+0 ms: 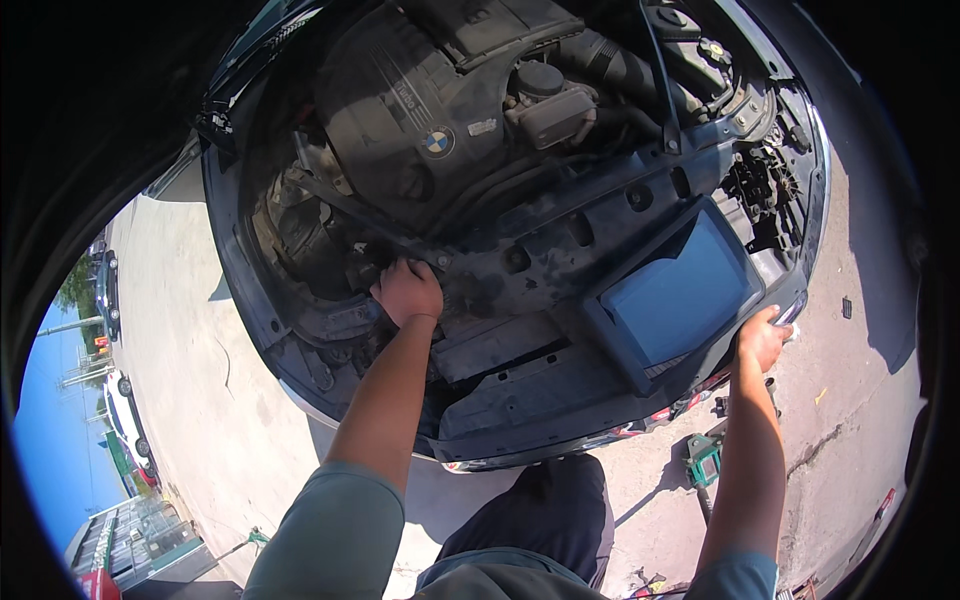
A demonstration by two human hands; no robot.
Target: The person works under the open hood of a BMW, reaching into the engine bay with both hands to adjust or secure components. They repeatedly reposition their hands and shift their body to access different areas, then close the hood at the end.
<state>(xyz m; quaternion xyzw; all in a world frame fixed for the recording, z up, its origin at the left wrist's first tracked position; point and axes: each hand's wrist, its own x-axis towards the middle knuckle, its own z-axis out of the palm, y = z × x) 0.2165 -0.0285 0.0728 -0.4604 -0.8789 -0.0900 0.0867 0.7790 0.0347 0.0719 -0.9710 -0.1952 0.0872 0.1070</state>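
Note:
In the open engine bay of a car, my left hand (408,292) reaches down beside the black front cover panel (540,250). Its fingers are curled, and their tips and whatever they grip are hidden among dark parts. At the car's front right corner, my right hand (762,340) is closed over the front edge (725,362), close to a small white patch I cannot make out. Between the hands, nearer the right one, a tablet-like device (685,290) with a dark frame and a blue reflective face lies tilted on the front panel.
Behind my left hand sits the big black engine cover (400,100). A brown-grey reservoir (555,118) and a diagonal strut (660,75) stand to the right. On the concrete below is a green tool (703,460). Parked cars (125,420) stand far left.

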